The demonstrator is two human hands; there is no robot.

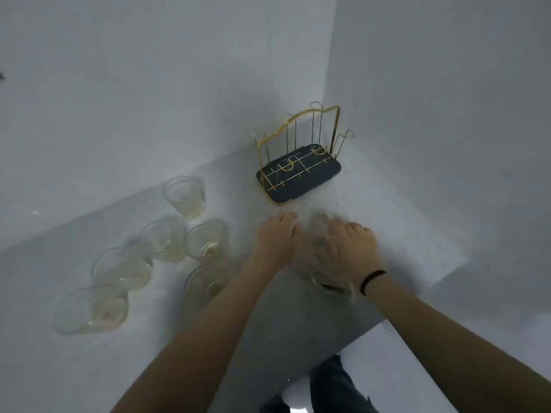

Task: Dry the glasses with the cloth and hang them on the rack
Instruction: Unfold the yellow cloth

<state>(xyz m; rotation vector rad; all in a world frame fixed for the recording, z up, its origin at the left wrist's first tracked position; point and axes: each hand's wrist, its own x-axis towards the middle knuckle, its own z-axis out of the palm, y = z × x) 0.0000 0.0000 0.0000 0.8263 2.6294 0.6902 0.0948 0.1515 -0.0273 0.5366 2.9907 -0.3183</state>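
A gold wire rack (298, 135) on a dark tray stands in the counter's back corner with no glass on its prongs. Several clear glasses (185, 196) stand in a loose group on the left of the counter. A grey cloth (286, 323) lies flat at the counter's front edge. My right hand (343, 251) grips one blurred clear glass (320, 225) lying on its side above the cloth, its rim near my wrist. My left hand (275, 238) lies palm down just left of that glass, with nothing seen in it.
White walls close in the counter (387, 204) at the back and on the right, meeting behind the rack. The counter's right front edge runs diagonally past my right forearm. Below the edge I see the floor and my legs (334, 386).
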